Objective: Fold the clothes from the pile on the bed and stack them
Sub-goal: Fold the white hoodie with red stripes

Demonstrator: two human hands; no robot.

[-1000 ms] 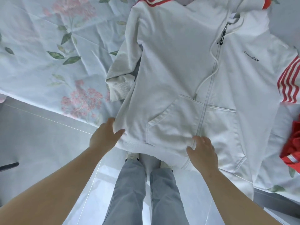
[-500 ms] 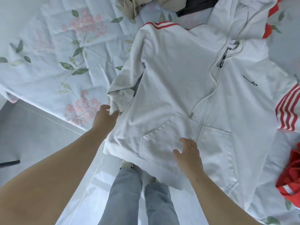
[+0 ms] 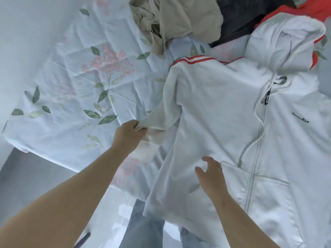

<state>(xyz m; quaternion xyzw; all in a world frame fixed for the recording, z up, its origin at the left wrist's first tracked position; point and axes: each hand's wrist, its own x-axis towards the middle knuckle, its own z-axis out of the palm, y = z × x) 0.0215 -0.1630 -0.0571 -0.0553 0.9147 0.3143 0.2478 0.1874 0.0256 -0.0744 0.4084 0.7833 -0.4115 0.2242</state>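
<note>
A white zip hoodie (image 3: 218,108) with red shoulder stripes lies front up on the flowered bedsheet (image 3: 71,86), its hem hanging over the bed's near edge. My left hand (image 3: 128,134) is shut on the cuff end of the hoodie's left sleeve (image 3: 161,120), which lies folded along the body's side. My right hand (image 3: 211,174) hovers over the hoodie's lower front beside the pocket, fingers spread, holding nothing. The pile of clothes (image 3: 179,20) sits at the far edge: a beige garment, a dark one, and a red one.
The bed's near edge runs diagonally from left to bottom centre, with grey floor (image 3: 35,176) beyond it. My legs in blue jeans (image 3: 143,230) stand against the bed under the hoodie's hem.
My left hand let go of the hem corner, moved up and took hold of the sleeve cuff. My right hand lifted off the hem and opened. The view tilted up toward the pile.
</note>
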